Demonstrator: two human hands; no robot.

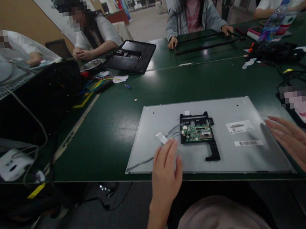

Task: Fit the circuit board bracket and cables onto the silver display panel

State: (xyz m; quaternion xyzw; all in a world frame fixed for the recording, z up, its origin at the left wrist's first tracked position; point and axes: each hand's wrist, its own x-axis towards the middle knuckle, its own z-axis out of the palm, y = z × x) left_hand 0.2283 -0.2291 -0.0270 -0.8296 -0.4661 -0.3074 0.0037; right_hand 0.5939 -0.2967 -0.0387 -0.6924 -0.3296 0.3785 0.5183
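Observation:
A grey metal-backed display panel [234, 111] lies flat at the table's near edge. Its middle carries a black plastic bracket [212, 151] with a green circuit board [197, 133]. Grey cables run left from the board, held by a strip of white tape [161, 138]. Over the panel's left part is my left hand [167, 165], fingers stretched toward the tape and cables; whether it touches them I cannot tell. My right hand [300, 144] is at the panel's right edge, fingers straight and holding nothing. Two white labels [239, 126] are stuck on the panel's right side.
A black plastic housing [134, 57] and loose wires lie at the back left. Across the table a person holds a thin black frame [207, 47]. Bottles [276, 19], a black cable bundle [274, 51] and a phone [304, 106] are at right. A white adapter [13, 164] sits left.

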